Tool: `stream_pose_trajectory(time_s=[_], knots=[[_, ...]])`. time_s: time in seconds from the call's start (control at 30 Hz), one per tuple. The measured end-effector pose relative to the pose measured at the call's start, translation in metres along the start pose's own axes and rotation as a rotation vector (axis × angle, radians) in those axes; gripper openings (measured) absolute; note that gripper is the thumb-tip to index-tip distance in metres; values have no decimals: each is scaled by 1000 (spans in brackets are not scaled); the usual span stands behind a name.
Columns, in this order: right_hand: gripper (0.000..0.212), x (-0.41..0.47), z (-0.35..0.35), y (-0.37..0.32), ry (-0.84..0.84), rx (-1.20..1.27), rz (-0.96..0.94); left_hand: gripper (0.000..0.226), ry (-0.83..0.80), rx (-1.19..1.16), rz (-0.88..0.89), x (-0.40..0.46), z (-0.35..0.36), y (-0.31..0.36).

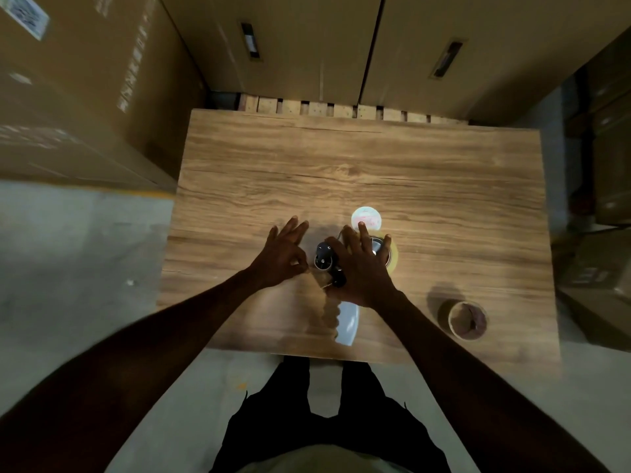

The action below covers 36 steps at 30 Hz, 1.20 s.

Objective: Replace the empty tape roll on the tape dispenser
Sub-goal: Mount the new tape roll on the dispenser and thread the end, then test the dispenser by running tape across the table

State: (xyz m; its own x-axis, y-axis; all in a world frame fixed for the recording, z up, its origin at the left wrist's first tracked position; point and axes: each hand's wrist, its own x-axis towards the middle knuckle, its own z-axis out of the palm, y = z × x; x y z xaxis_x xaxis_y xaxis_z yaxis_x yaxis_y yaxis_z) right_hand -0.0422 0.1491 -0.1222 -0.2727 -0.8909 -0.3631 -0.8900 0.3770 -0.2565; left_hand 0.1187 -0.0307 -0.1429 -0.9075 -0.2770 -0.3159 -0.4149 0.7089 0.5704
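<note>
The tape dispenser (pixel 323 256) lies on the wooden table (pixel 341 165), its black roller end toward my left hand and its pale handle (pixel 346 320) pointing at me. A clear tape roll (pixel 393 259) sits on the dispenser under my right hand (pixel 362 271), whose fingers spread over the roll and curl on its rim. My left hand (pixel 281 257) is just left of the roller. Its thumb and forefinger pinch what looks like the tape's loose end, and its other fingers are fanned out. The empty cardboard core (pixel 466 319) stands at the right, apart from both hands.
A small white round disc (pixel 366 218) lies just beyond my right fingertips. Large cardboard boxes (pixel 85 97) stand to the left, behind and to the right of the table. A wooden pallet edge (pixel 341 109) shows past the far edge. My legs are at the near edge.
</note>
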Motion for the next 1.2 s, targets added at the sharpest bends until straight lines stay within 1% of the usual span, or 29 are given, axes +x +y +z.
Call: stream_pose_trajectory(time_s=[0.07,0.2,0.27,0.4,0.47,0.53,0.57,0.63,0.67,0.7,0.77,0.8,0.83,0.87,0.9,0.93,0.97,1.0,1.03,1.1,1.17,1.2], knots=[[108,0,1,0,18,11,3,7,2,-9,-4,1,1,-1],[94,0,2,-3,70,21,23,8,-12,1,-10,2,3,-3],[91,-2,2,-3,79,22,22,8,-17,5,-10,2,3,-3],[94,-6,5,-3,87,44,5,10,-13,23,-15,3,5,-3],[104,-11,7,-3,123,78,16,10,-2,16,-6,2,4,-2],[113,-26,7,-2,224,173,69,10,10,13,5,2,4,-3],[111,-36,8,-3,315,228,99,10,16,10,9,2,5,-4],[99,-62,14,-8,506,313,218,10,36,-1,32,2,5,-8],[94,-75,18,-13,548,363,311,10,49,-13,42,2,5,-10],[92,-86,21,-19,551,449,426,10,54,-27,39,3,4,-9],[93,-93,39,-24,485,708,707,10,62,-54,14,3,1,-4],[92,-92,46,-24,394,846,837,10,71,-65,4,3,0,-2],[88,-87,48,-24,262,993,940,9,76,-68,-1,4,-1,0],[79,-81,52,-23,130,1131,983,7,75,-66,-2,4,-2,2],[63,-76,52,-23,23,1262,969,6,64,-57,0,4,-3,4],[46,-73,51,-24,-37,1399,932,6,53,-51,4,5,-4,5],[33,-70,50,-24,-61,1521,897,6,45,-49,4,5,-5,6],[28,-68,49,-25,-66,1627,871,6,43,-53,5,5,-6,6],[27,-67,46,-25,-79,1716,851,8,36,-61,-3,4,-7,6],[23,-64,42,-25,-118,1874,799,22,20,-74,-39,4,-10,7],[9,-61,36,-26,-188,1989,814,37,14,-85,-59,5,-12,8],[5,-60,35,-25,-231,2031,818,40,11,-83,-53,6,-12,10]])
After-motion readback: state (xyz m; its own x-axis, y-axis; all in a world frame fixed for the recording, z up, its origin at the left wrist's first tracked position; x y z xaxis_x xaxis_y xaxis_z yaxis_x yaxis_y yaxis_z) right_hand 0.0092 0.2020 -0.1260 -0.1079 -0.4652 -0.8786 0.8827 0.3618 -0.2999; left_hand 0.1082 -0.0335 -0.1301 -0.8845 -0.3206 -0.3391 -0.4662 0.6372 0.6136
